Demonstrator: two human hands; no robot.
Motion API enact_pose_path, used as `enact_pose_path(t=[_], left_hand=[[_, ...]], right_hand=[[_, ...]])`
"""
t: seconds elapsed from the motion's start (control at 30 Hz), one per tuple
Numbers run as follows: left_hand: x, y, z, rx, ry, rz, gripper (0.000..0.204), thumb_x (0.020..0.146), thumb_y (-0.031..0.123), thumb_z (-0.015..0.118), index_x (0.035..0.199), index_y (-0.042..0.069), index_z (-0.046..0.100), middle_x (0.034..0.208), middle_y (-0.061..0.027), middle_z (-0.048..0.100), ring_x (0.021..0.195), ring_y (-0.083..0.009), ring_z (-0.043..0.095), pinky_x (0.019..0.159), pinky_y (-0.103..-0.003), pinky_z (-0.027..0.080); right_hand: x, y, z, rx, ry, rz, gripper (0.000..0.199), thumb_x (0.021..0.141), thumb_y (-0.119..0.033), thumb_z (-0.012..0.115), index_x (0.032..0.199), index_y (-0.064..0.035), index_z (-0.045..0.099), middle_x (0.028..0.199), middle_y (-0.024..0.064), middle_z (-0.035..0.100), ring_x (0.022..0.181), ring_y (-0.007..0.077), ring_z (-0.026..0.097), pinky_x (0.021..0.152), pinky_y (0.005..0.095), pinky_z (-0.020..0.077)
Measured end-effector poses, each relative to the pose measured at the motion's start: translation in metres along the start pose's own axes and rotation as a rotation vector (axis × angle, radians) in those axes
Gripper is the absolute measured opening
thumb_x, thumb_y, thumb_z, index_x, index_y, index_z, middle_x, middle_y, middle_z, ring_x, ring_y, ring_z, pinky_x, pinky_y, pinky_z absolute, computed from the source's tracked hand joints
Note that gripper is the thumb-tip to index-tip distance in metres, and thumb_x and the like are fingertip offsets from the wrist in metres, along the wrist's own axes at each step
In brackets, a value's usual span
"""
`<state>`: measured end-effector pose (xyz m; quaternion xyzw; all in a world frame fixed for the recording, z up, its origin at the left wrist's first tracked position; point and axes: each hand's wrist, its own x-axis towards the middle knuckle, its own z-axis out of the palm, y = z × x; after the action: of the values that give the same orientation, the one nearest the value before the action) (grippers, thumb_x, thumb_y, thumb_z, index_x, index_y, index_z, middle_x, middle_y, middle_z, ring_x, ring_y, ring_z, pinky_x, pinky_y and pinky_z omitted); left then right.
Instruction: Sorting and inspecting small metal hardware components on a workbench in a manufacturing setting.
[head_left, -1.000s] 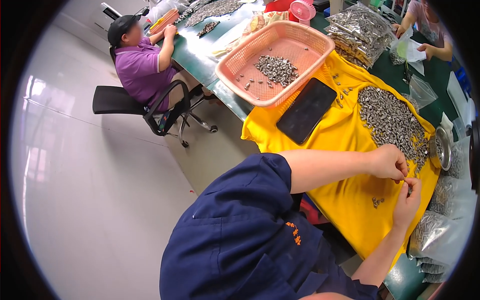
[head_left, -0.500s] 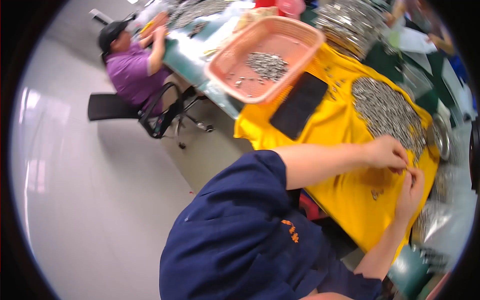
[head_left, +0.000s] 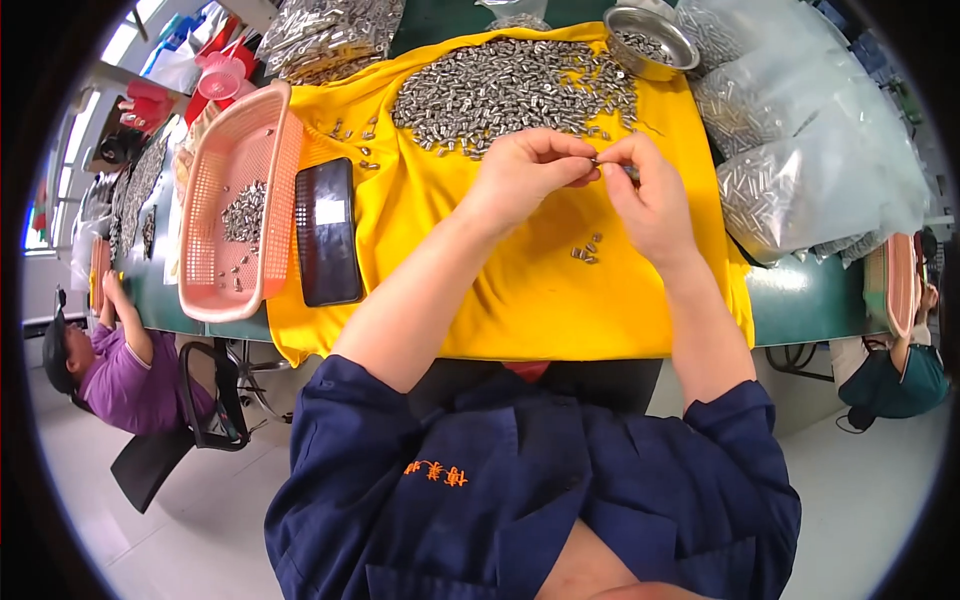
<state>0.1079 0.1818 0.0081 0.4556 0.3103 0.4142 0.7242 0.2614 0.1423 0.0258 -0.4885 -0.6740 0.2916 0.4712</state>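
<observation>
My left hand (head_left: 522, 178) and my right hand (head_left: 648, 195) meet above a yellow cloth (head_left: 450, 320). The fingertips of both pinch a tiny dark metal part (head_left: 596, 162), mostly hidden by the fingers. Under the curled fingers of my right hand, another bit of metal (head_left: 632, 173) shows. Just beyond my hands spreads a wide heap of short silvery metal cylinders (head_left: 500, 85). Several similar pieces (head_left: 586, 250) lie in a small group on the cloth, nearer to me and below my hands.
Left of my forearm lie a black flat phone-like device (head_left: 328, 235) and a pink plastic basket (head_left: 283, 200) with metal parts. A steel bowl (head_left: 660, 70) stands at the heap's far right. Clear bags of parts (head_left: 765, 190) fill the right. Seated people (head_left: 135, 375) work at both sides.
The view has swung round and levelled, so the cloth and heap now lie straight ahead. My hands stay together, fingertips still pinched.
</observation>
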Motion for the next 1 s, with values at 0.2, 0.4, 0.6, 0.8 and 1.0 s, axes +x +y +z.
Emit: enact_pose_path(t=[0.2, 0.4, 0.6, 0.8, 1.0], left_hand=[[0.002, 0.009, -0.007, 0.262, 0.082, 0.11, 0.011, 0.076, 0.003, 0.058, 0.085, -0.002, 0.061, 0.08, -0.0049, 0.063, 0.074, -0.0101, 0.06, 0.066, -0.02, 0.047], [-0.017, 0.01, 0.016, 0.966, -0.473, 0.032, 0.013, 0.072, 0.005, 0.059, 0.084, 0.002, 0.061, 0.081, -0.0056, 0.063, 0.074, -0.014, 0.059, 0.069, -0.024, 0.046], [-0.014, 0.015, 0.011, 0.903, -0.243, 0.147, 0.018, 0.072, 0.011, 0.058, 0.088, 0.006, 0.064, 0.084, -0.0074, 0.064, 0.074, -0.0169, 0.061, 0.069, -0.025, 0.047], [0.021, 0.02, -0.017, 1.29, 0.101, 0.315, 0.016, 0.074, 0.016, 0.059, 0.088, 0.011, 0.064, 0.084, -0.0077, 0.061, 0.077, -0.0257, 0.058, 0.068, -0.034, 0.046], [0.038, 0.01, -0.005, 1.75, -0.023, 0.305, 0.015, 0.073, 0.019, 0.059, 0.084, 0.01, 0.061, 0.087, -0.0086, 0.056, 0.083, -0.0261, 0.055, 0.072, -0.035, 0.045]], right_hand=[[0.006, 0.004, -0.006, 0.084, 0.024, 0.053, 0.005, 0.08, -0.005, 0.049, 0.085, -0.0026, 0.051, 0.068, 0.0012, 0.052, 0.061, 0.0068, 0.046, 0.053, 0.021, 0.0372], [0.012, 0.016, -0.02, 0.4, 0.163, 0.183, 0.005, 0.082, -0.007, 0.05, 0.085, -0.0044, 0.052, 0.065, -0.006, 0.044, 0.058, 0.0009, 0.036, 0.05, 0.0169, 0.0305], [0.011, 0.01, -0.021, 0.363, 0.145, 0.168, 0.006, 0.082, -0.009, 0.051, 0.086, -0.0045, 0.053, 0.065, -0.0067, 0.043, 0.057, 0.0008, 0.035, 0.049, 0.0166, 0.0299], [0.009, 0.007, -0.012, 0.277, 0.12, 0.138, 0.007, 0.082, -0.009, 0.051, 0.086, -0.0041, 0.053, 0.065, -0.0051, 0.046, 0.057, 0.0018, 0.038, 0.05, 0.0182, 0.0335], [0.009, 0.009, -0.015, 0.167, 0.124, 0.105, 0.01, 0.079, -0.008, 0.051, 0.086, -0.002, 0.053, 0.068, 0.0001, 0.052, 0.057, 0.0042, 0.043, 0.052, 0.0199, 0.0371]])
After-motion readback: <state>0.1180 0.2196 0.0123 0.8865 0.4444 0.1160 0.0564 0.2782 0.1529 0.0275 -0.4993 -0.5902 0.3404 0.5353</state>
